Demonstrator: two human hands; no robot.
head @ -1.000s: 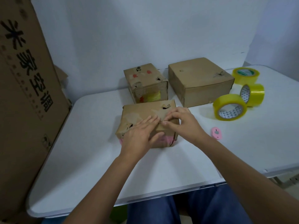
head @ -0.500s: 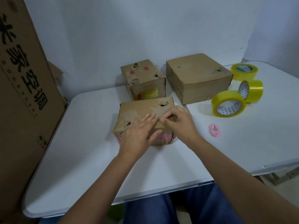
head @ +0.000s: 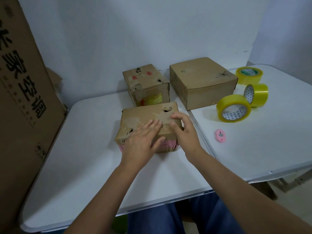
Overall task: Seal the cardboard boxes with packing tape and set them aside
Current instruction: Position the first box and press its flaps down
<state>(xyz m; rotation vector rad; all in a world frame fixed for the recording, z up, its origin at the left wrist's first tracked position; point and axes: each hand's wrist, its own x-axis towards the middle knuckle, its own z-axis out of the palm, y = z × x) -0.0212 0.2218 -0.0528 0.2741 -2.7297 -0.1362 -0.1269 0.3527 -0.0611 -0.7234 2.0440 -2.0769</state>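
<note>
A worn cardboard box (head: 145, 115) with a pink lower edge lies on the white table (head: 84, 157) in front of me. My left hand (head: 143, 141) lies flat on its top, fingers straight. My right hand (head: 184, 134) rests on the box's right near corner, thumb and fingers spread apart and lightly curved, pinching nothing that I can see. Three yellow tape rolls sit at the right: one flat (head: 220, 107), one on edge (head: 260, 93), one flat further back (head: 249, 79). No tape strip is visible on the box.
A small torn box (head: 145, 78) and a larger closed box (head: 200, 76) stand behind the near box by the wall. A pink cutter (head: 220, 135) lies right of my right hand. A tall printed carton (head: 20, 98) leans at the table's left edge.
My right hand's fingertips, pinched together on the box top before, have spread apart and shifted toward the right corner. My left hand stays flat on the box.
</note>
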